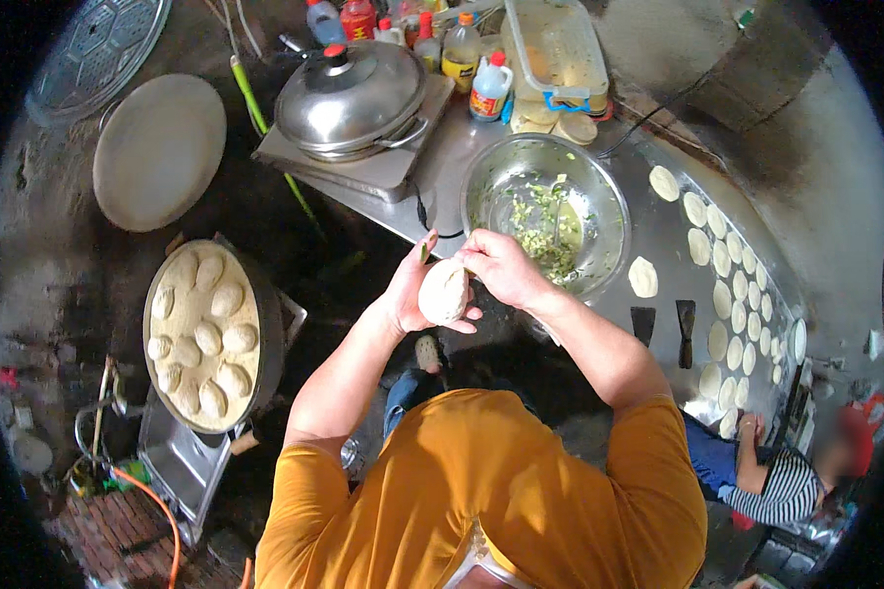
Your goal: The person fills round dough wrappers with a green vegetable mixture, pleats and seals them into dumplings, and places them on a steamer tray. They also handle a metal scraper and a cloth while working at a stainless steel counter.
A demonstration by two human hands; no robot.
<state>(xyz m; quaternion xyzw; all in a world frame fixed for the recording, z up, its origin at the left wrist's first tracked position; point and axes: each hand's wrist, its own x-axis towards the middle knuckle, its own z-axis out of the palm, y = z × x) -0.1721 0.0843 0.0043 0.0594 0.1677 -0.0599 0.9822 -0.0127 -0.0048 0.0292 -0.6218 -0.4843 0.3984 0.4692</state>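
My left hand point(403, 293) cradles a large pale dumpling point(444, 292) in its palm, fingers curled under it. My right hand point(504, 267) pinches the dumpling's upper edge between thumb and fingers. Both hands are in front of my body, just left of a steel bowl point(617, 196) containing chopped green and pale filling point(535, 218), with a spoon point(560, 196) in it. Right of the bowl, a single flat dough round point(642, 277) lies on the metal table point(648, 236). Several shaped dumplings point(207, 339) rest in a round steamer point(268, 365) at the left.
Many dough rounds point(722, 257) spread along the table's right side. A lidded pan point(349, 98) sits on a stove, near bottles point(460, 54) and a plastic tub point(560, 44). A round lid point(159, 152) leans at left. Another person point(781, 481) works at lower right.
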